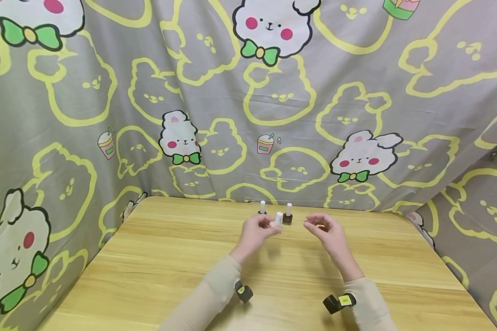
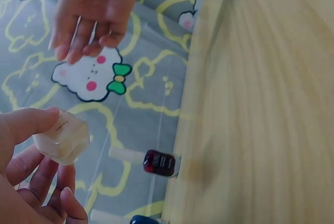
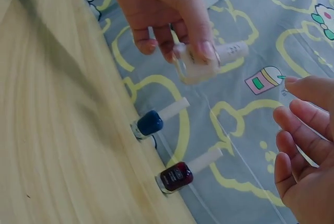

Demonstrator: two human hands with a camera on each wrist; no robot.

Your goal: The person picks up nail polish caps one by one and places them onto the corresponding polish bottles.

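My left hand (image 1: 254, 231) pinches a pale, milky nail polish bottle (image 3: 197, 66) with a white cap, thumb on one side and fingers on the other. In the right wrist view it is raised off the table and tilted, cap pointing right. My right hand (image 1: 330, 232) hovers to the right of it, fingers loosely bent and holding nothing. Behind the hands, a dark red nail polish bottle (image 3: 176, 177) and a dark blue nail polish bottle (image 3: 150, 122) stand upright, both white-capped. From the head view, my left hand partly hides the blue one.
The wooden table (image 1: 170, 257) reaches back to a grey curtain (image 1: 223, 92) printed with cartoon rabbits, which also hangs on both sides. Each wrist carries a small black camera, one on the left (image 1: 243, 292) and one on the right (image 1: 338, 302).
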